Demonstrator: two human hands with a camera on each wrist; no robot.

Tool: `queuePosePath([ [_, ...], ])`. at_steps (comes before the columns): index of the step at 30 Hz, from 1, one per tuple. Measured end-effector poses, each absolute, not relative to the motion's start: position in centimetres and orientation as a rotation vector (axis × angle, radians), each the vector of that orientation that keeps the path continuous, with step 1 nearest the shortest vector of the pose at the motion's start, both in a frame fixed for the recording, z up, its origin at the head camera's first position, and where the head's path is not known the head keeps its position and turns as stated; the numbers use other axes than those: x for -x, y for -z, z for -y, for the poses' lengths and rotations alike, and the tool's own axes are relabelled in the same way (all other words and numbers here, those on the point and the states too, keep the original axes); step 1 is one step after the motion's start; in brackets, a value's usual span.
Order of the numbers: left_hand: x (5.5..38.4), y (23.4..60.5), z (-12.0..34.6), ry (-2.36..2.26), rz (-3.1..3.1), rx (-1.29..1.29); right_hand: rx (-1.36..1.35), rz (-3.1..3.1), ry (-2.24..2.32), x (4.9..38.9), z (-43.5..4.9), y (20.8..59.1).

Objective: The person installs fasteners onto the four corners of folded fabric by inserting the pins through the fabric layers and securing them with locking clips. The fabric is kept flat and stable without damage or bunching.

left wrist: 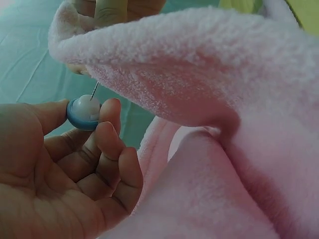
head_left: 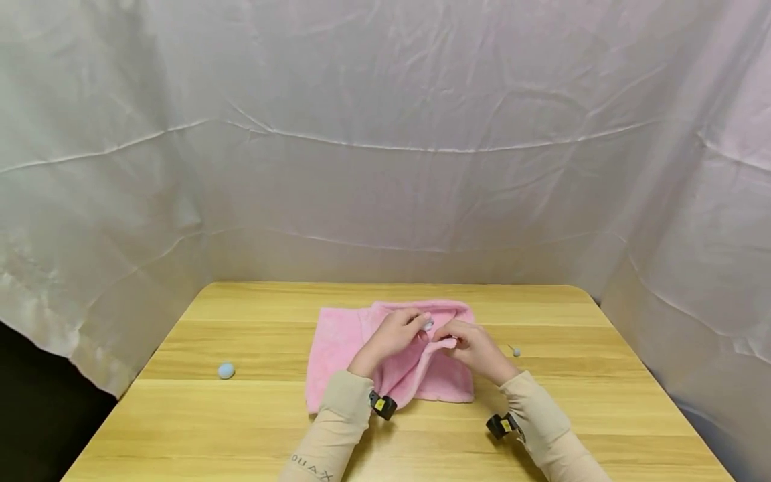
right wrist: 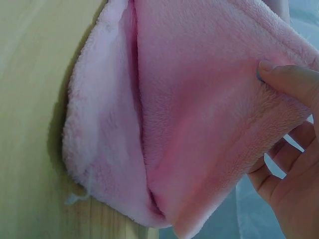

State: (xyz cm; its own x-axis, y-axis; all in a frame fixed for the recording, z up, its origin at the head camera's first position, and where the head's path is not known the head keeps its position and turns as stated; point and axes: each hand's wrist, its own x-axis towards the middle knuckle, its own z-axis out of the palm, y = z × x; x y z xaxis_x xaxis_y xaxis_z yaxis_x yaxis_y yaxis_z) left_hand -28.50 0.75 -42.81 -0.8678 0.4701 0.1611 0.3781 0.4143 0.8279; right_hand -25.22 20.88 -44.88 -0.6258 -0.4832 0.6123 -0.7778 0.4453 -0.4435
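Observation:
In the head view my left hand (head_left: 393, 333) is over a pink fleece cloth (head_left: 334, 348). Its fingertips pinch a small round cap (left wrist: 83, 114), blue outside with a white middle. A thin metal pin (left wrist: 94, 89) runs from the raised cloth edge down to that white middle. My right hand (head_left: 472, 348) grips the lifted edge between thumb and fingers. Beneath the right thumb (right wrist: 286, 79) a sliver of blue (right wrist: 259, 75) shows against the fleece; most of it is hidden. The cloth lies partly folded on the table, its raised flap between both hands.
A pale blue domed piece (head_left: 225, 370) lies on the wooden table (head_left: 271, 428) at the left. Off to the right is a small blue-headed pin (head_left: 515, 352). Grey curtains (head_left: 385, 187) surround the table's back and sides. Each wrist wears a black camera.

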Motion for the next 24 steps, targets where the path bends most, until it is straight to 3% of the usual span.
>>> queuePosePath([
  [24, 28.02, 42.64, -0.84, -1.37, -2.551, -0.817, -0.931, 2.409, -1.128, 24.82, -20.63, 44.67],
])
